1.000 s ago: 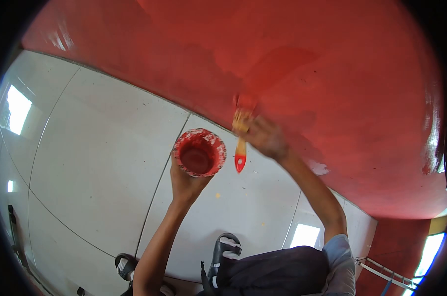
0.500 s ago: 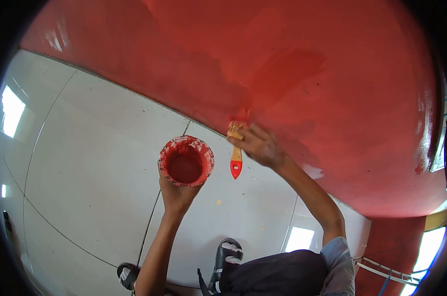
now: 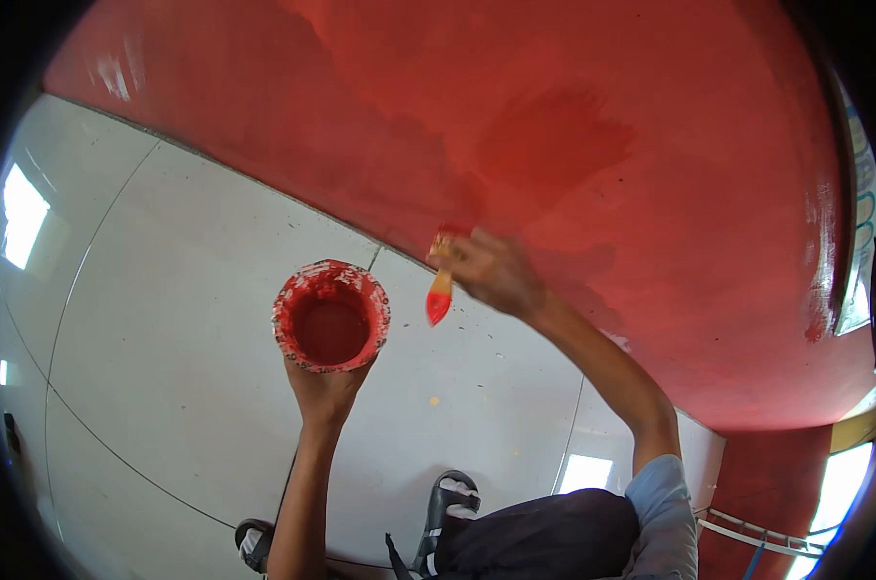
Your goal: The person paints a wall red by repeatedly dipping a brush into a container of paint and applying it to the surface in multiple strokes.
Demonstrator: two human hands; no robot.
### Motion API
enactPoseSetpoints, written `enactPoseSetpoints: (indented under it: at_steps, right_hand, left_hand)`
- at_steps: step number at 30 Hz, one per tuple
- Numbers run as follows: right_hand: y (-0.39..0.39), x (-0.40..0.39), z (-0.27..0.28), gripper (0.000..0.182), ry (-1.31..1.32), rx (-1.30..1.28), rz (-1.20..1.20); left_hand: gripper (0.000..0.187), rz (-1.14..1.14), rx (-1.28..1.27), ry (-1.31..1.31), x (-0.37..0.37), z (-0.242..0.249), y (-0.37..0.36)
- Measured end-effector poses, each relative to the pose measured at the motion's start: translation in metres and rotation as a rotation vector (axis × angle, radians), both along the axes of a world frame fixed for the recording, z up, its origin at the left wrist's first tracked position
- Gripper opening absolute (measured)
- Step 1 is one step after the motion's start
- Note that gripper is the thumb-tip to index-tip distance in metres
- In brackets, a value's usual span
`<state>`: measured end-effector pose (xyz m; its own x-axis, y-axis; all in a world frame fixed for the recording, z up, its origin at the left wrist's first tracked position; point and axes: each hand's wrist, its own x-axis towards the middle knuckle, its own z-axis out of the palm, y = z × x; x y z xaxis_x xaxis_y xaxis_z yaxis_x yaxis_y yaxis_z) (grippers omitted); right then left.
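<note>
My left hand (image 3: 330, 389) grips a paint tub (image 3: 285, 333) from below and behind. Red paint (image 3: 331, 331) lies inside it, and its rim is smeared with red and white. To the right of the tub, my right hand (image 3: 496, 274) is closed around a paintbrush (image 3: 440, 290) near its ferrule. The brush has a wooden handle with a red end that points down, and its bristles are up by the wall; the motion blurs them. A darker, wet-looking patch of paint (image 3: 554, 140) shows on the red wall (image 3: 399, 68) above the brush.
Pale glossy floor tiles (image 3: 167, 290) meet the wall along a slanting edge. My sandalled feet (image 3: 447, 503) stand below the tub. A white ladder-like frame (image 3: 761, 535) is at the lower right. A dark object (image 3: 11, 435) lies at the far left.
The tub and my left hand have moved a little to the left. My right hand has shifted up and left with the brush, and the dark paint patch looks broader.
</note>
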<state>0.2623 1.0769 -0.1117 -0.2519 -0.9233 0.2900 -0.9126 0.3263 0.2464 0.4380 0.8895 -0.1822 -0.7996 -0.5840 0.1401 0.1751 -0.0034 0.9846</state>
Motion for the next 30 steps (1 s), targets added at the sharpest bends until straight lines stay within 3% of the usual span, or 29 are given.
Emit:
enactPoseSetpoints:
  at_steps: [1, 4, 7, 11, 14, 16, 18, 21, 22, 24, 27, 28, 30]
  right_hand:
    - [-0.006, 0.001, 0.013, 0.029, -0.11, -0.066, -0.005]
    - [-0.021, -0.024, 0.112, 0.026, 0.364, -0.459, 0.078]
    - [-0.027, -0.008, 0.142, 0.024, 0.592, -0.538, 0.022]
    - [-0.018, -0.017, -0.027, 0.015, 0.236, -0.054, 0.092]
    - [-0.028, -0.013, -0.023, 0.012, 0.177, -0.055, 0.098]
    - [-0.042, -0.02, 0.054, 0.019, 0.05, -0.462, 0.156]
    - [-0.045, -0.029, 0.118, 0.025, 0.361, -0.532, 0.104]
    - [-0.05, -0.02, 0.093, 0.027, 0.423, -0.475, 0.146]
    - [-0.051, -0.022, 0.055, 0.02, 0.294, -0.398, 0.119]
    - [-0.044, -0.027, -0.017, 0.017, 0.287, -0.11, 0.14]
    - [-0.048, -0.008, -0.024, 0.017, 0.018, -0.062, 0.053]
    - [-0.042, -0.021, -0.017, 0.02, 0.051, -0.227, 0.09]
    - [-0.046, -0.045, 0.053, 0.024, 0.226, -0.51, 0.158]
  left_hand:
    - [0.07, 0.019, 0.003, 0.001, 0.002, -0.001, -0.004]
    - [0.071, 0.045, -0.004, -0.038, 0.004, 0.001, -0.01]
    - [0.071, 0.058, -0.025, -0.052, 0.004, 0.001, -0.012]
    - [0.07, 0.045, -0.022, -0.064, 0.002, 0.006, -0.012]
    - [0.069, 0.052, -0.015, -0.024, 0.005, 0.009, -0.011]
    - [0.069, 0.061, -0.005, -0.041, 0.006, 0.01, -0.012]
    - [0.069, 0.076, -0.016, -0.068, 0.007, 0.008, -0.014]
    - [0.068, 0.088, -0.058, -0.1, 0.004, 0.004, -0.016]
    - [0.068, 0.085, -0.059, -0.105, 0.005, 0.006, -0.017]
    - [0.064, 0.108, -0.068, -0.091, 0.006, 0.009, -0.017]
    - [0.055, 0.167, -0.089, -0.074, 0.006, 0.011, -0.016]
    - [0.054, 0.17, -0.098, -0.102, 0.006, 0.008, -0.012]
    - [0.053, 0.162, -0.088, -0.135, 0.006, 0.007, -0.011]
